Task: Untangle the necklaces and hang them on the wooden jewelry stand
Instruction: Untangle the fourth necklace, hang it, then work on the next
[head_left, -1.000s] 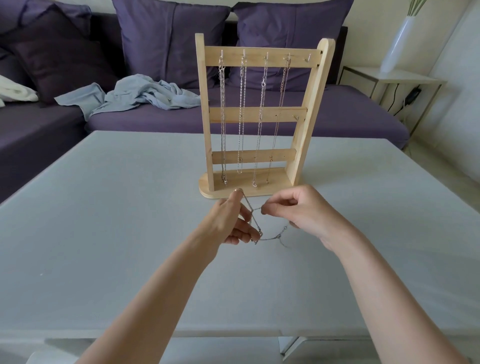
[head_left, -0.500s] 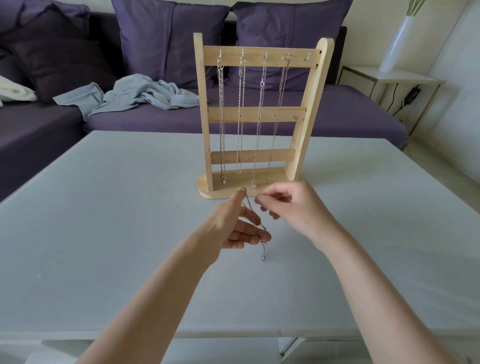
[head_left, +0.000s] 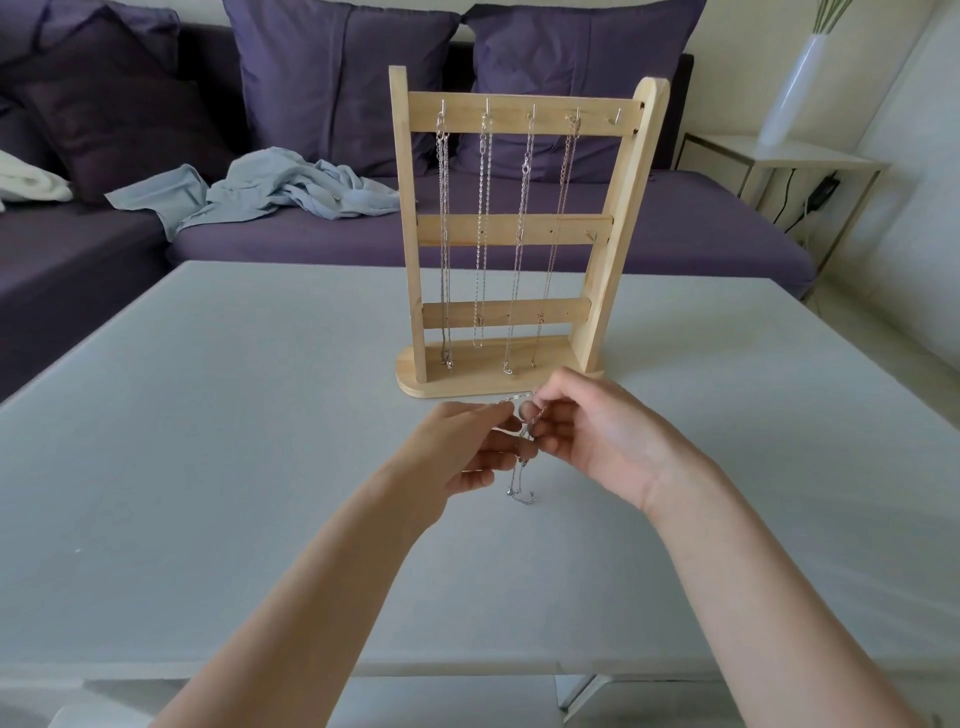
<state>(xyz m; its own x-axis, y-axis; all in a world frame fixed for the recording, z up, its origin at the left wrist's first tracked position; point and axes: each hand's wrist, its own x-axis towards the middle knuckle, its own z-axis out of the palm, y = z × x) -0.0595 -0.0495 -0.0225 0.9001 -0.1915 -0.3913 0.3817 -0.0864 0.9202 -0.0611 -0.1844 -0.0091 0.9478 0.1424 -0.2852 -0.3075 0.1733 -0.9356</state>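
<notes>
Two hands, my left hand (head_left: 467, 449) and right hand (head_left: 587, 431), are pinching one silver necklace (head_left: 521, 486) in a narrow grip, dangling it above the tabletop (head_left: 234, 415) near the wooden stand (head_left: 613, 234).

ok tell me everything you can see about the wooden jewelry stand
The wooden jewelry stand is pale, unfinished-looking wood: two uprights, three crossbars and a rounded base resting on the grey table, just beyond the hands. Small metal hooks line the top bar; four hold hanging chains, while the rightmost hook is bare. It stands upright, and neither hand touches it.
</notes>
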